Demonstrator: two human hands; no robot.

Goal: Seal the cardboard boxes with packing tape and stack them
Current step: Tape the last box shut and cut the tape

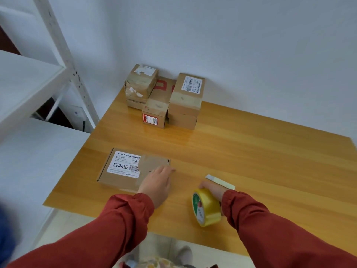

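Note:
A flat cardboard box (123, 167) with a white label lies on the wooden table (251, 151) near its left edge. Clear tape covers the box's right half. My left hand (157, 182) rests flat on that taped right end, fingers straight and reaching just past the box's edge. To the right, my right hand (212, 189) grips a yellow roll of packing tape (205, 206) held on edge just above the table. A short loose strip of tape (220, 181) sticks out from the roll beyond the hand. Several taped boxes (185, 99) stand stacked at the table's back, against the wall.
White metal shelving (63, 55) stands to the left of the table, with a white surface (38, 151) beside the table's left edge. The wall runs close behind the stacked boxes. The table's front edge is near my sleeves.

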